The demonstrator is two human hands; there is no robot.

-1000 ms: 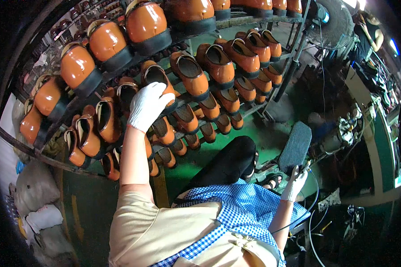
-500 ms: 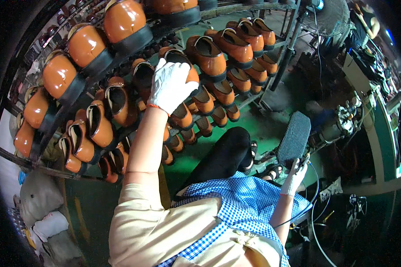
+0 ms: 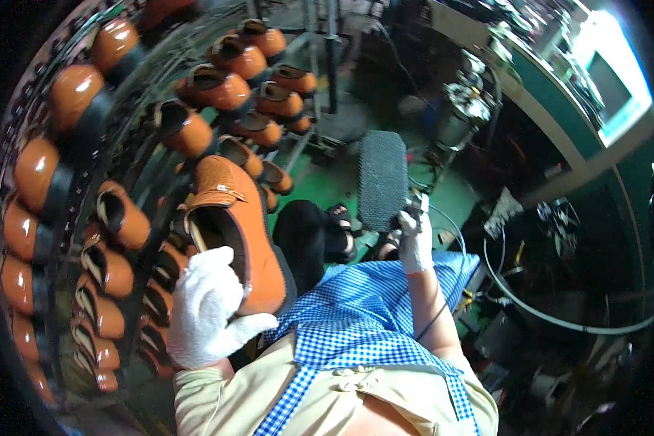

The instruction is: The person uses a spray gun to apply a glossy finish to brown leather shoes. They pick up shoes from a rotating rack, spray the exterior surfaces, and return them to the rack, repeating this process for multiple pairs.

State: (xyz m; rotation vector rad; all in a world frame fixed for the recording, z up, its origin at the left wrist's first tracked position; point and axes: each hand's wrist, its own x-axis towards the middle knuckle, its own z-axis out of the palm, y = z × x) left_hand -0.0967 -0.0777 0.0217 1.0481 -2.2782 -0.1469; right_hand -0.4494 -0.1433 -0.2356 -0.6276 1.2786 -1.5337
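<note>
My left hand (image 3: 205, 312), in a white glove, grips a brown-orange loafer (image 3: 265, 265) at its heel end. The fingers reach toward the shoe's opening and the thumb sticks out to the right past the heel. The loafer has a black sole, and its toe points away from me. Off to the right, my gloved right hand (image 3: 416, 243) is closed round the near end of a flat, dark mesh panel (image 3: 383, 178) with a rounded outline. That panel stands up from the hand, apart from the loafer. What the fingers grip under it is partly hidden.
Metal racks (image 3: 325, 43) with rows of similar brown shoes (image 3: 221, 87) fill the left side. A pale hose (image 3: 559, 320) curves at the right. Beyond it stand a workbench (image 3: 545, 123) and a metal canister-like machine (image 3: 465, 105). My knee (image 3: 298, 232) is just right of the loafer.
My left hand has brought a loafer off the rack and in close to my body. The view has turned right; the right hand still holds the mesh panel.
</note>
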